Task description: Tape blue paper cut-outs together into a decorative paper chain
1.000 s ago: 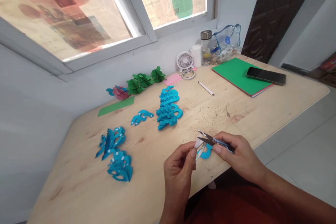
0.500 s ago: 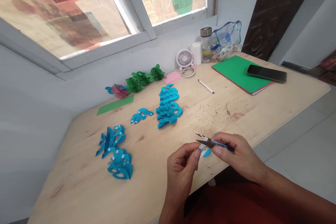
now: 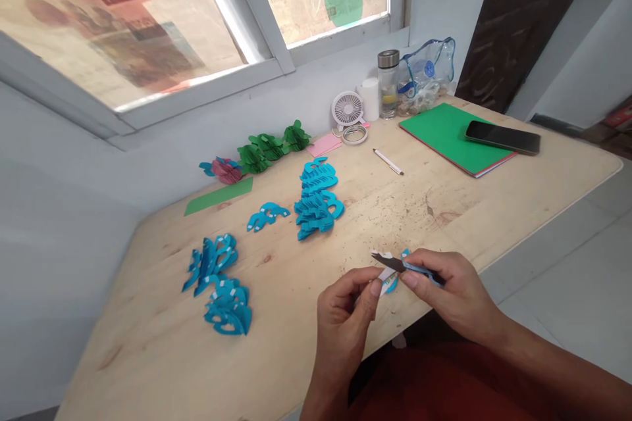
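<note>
Near the front edge of the wooden table (image 3: 148, 348), my left hand (image 3: 345, 316) pinches a small white strip with a blue paper cut-out (image 3: 390, 284) behind it. My right hand (image 3: 447, 293) is closed around small blue-handled snips (image 3: 405, 266), whose dark blades point left and meet the white strip. Both hands hover just above the tabletop.
Blue paper cut-outs lie in piles at the left (image 3: 220, 289) and the middle (image 3: 316, 200), with a small one (image 3: 266, 216) between. Green folded shapes (image 3: 271, 148), a green strip (image 3: 217, 196), a pen (image 3: 388, 162), tape roll (image 3: 354, 135), fan (image 3: 347, 109), bottle (image 3: 388, 82), green folder (image 3: 451, 138) and phone (image 3: 502, 138) sit farther back.
The white strip has been drawn in closer to the snips' blades, and less of the blue cut-out shows. Both hands stay in nearly the same place.
</note>
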### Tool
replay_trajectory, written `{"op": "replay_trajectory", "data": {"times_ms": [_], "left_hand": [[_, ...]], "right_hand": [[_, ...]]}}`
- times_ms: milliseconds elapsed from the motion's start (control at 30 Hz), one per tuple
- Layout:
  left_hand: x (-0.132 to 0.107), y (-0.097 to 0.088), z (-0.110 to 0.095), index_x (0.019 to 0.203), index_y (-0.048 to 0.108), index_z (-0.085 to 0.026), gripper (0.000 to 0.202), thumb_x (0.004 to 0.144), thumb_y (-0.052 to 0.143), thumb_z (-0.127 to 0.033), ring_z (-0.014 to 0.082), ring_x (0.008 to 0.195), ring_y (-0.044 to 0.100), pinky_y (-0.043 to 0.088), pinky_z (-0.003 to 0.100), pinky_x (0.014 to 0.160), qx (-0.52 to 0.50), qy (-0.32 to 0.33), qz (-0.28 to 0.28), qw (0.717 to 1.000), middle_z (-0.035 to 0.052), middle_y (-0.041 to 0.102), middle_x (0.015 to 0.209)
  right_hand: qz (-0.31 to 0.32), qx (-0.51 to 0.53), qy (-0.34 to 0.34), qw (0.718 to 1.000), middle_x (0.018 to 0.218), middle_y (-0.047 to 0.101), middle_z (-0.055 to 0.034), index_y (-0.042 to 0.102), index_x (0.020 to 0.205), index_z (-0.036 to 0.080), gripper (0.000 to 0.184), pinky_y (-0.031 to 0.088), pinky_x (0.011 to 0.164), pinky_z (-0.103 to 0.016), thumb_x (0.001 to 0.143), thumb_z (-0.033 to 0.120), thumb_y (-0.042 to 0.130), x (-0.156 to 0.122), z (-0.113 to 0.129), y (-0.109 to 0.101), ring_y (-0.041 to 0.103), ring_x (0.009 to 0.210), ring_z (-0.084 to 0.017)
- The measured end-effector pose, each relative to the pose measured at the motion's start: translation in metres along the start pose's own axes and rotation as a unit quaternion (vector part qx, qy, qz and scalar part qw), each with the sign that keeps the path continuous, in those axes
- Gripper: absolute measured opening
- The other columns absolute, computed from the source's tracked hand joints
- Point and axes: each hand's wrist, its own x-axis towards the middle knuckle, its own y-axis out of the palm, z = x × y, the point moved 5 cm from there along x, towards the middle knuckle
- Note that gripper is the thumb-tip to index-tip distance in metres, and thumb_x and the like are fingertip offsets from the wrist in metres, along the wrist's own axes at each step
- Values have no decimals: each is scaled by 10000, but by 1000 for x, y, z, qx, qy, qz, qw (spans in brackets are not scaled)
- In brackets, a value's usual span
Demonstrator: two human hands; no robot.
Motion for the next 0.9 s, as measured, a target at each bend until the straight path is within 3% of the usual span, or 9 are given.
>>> {"op": "replay_trajectory", "data": {"times_ms": [233,367,633,900], "left_hand": [[-3,-1,-1,839,744,-164,238,790,660,-381,85,465,359,329,207,461,3,-10,-20,1000,-31,475,500],[-3,-2,-1,808,728,-164,237,781,669,-391,92,469,362,339,208,459,-3,-3,-48,999,-42,430,485],[0,2,0,782,707,-173,204,790,668,-373,89,471,361,338,208,470,-28,9,-32,999,-53,410,478],[2,5,-4,733,697,-166,225,787,655,-380,84,466,354,314,212,464,-12,-2,-26,1000,-32,499,515]], "right_hand": [[-40,-37,-15,998,643,549,14,643,839,185,305,377,521,-220,873,464,525,1,2,-9,468,573,-116],[-25,-40,-18,999,627,542,17,642,820,187,297,366,504,-218,870,454,521,0,4,-7,466,557,-115],[-11,-21,-19,1000,600,489,37,629,796,184,294,322,496,-219,865,453,535,-2,8,-2,421,536,-99],[0,-20,-17,1000,596,454,39,610,777,182,314,306,493,-224,868,471,529,-2,8,0,398,535,-98]]}}
